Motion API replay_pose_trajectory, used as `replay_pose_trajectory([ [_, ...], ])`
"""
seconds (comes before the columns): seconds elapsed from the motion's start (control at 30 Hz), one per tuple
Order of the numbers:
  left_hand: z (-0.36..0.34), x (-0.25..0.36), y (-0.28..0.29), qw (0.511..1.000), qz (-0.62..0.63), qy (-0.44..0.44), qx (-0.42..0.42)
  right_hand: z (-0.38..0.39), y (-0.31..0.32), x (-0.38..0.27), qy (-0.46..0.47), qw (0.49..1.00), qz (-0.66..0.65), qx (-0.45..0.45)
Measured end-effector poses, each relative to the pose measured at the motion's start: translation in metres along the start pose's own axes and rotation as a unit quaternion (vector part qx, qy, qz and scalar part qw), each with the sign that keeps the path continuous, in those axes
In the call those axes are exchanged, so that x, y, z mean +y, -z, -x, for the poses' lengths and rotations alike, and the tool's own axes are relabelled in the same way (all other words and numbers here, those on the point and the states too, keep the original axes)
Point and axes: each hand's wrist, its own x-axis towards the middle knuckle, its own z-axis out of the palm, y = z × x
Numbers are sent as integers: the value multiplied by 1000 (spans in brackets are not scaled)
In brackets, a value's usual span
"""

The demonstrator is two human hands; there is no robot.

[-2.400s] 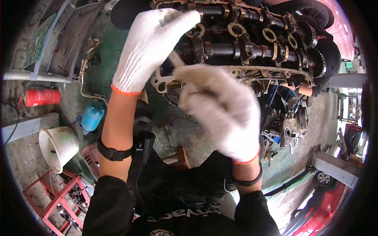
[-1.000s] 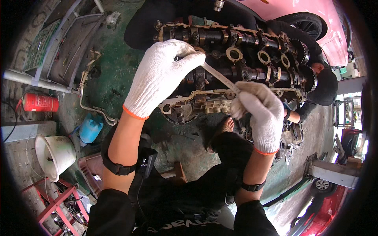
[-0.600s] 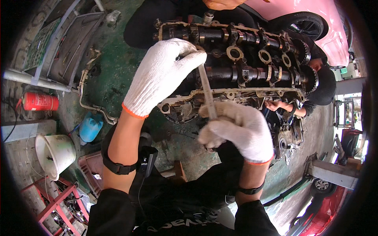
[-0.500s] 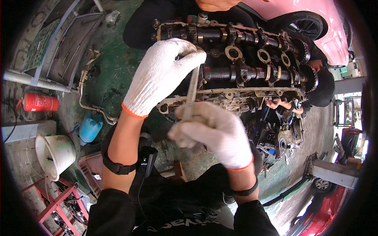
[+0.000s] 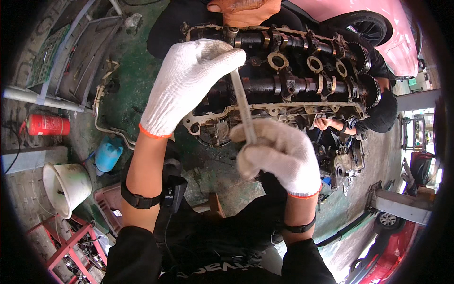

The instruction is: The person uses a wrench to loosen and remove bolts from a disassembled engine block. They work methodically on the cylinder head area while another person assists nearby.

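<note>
A long metal wrench (image 5: 242, 104) slants between my hands over the near left end of an engine cylinder head (image 5: 265, 87) with exposed camshafts. My left hand (image 5: 187, 87), in a white knit glove, is closed round the wrench's far end; its fingers hide the tool's head and whatever that sits on. Lower and to the right, my gloved right hand (image 5: 283, 156) grips the near end of the handle. At the top edge, another person's bare hand (image 5: 248, 12) rests over the far left corner of the cylinder head, beside a metal fitting (image 5: 231, 34).
A second person's hand (image 5: 323, 123) works at the near right side, above dismantled engine parts (image 5: 343, 165). Leftward on the floor are a white bucket (image 5: 66, 189), a blue jug (image 5: 109, 154) and a red fire extinguisher (image 5: 46, 125). A pink car (image 5: 395, 42) stands at the far right.
My right hand has swung to the right with the wrench handle, while my left hand stays at the far end, shifted slightly left. The other person's hand at the top has come further into view.
</note>
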Motion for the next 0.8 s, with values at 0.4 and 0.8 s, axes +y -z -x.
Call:
replay_pose_trajectory([
  [0.4,-1,-5,-5,995,-97,-27,-1,-8,34,5,169,953,-86,235],
  [0.8,-3,-9,0,991,-130,-31,-30,-8,12,1,-52,995,58,-58],
])
